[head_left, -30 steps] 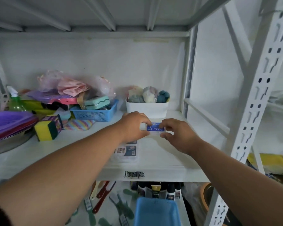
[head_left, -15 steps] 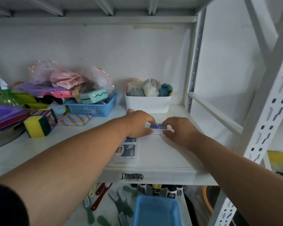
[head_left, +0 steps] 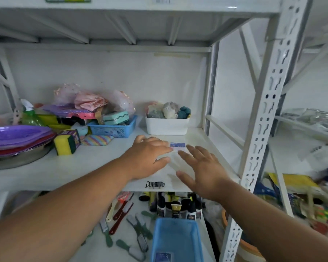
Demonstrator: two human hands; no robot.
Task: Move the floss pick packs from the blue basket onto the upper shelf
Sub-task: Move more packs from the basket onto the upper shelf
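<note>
A floss pick pack [head_left: 177,145] with a blue label lies flat on the white upper shelf [head_left: 95,167], in front of the white bin. My left hand [head_left: 147,157] hovers palm down just left of it, fingers spread, holding nothing. My right hand [head_left: 201,168] is open too, a little nearer to me than the pack. Earlier placed packs are hidden under my left hand. Below, the blue basket [head_left: 176,239] stands on the lower shelf, with another floss pick pack [head_left: 163,257] lying in its near end.
A white bin [head_left: 167,125] of cloths stands behind the pack. A blue mesh basket [head_left: 113,129], sponges [head_left: 66,141] and purple plates [head_left: 17,135] fill the shelf's left. A white upright [head_left: 261,129] stands at right. Brushes [head_left: 121,210] and bottles [head_left: 175,205] lie on the lower shelf.
Both hands have let go of the pack and pulled back toward me with fingers spread. The pack stays on the shelf. The camera has tilted up and back.
</note>
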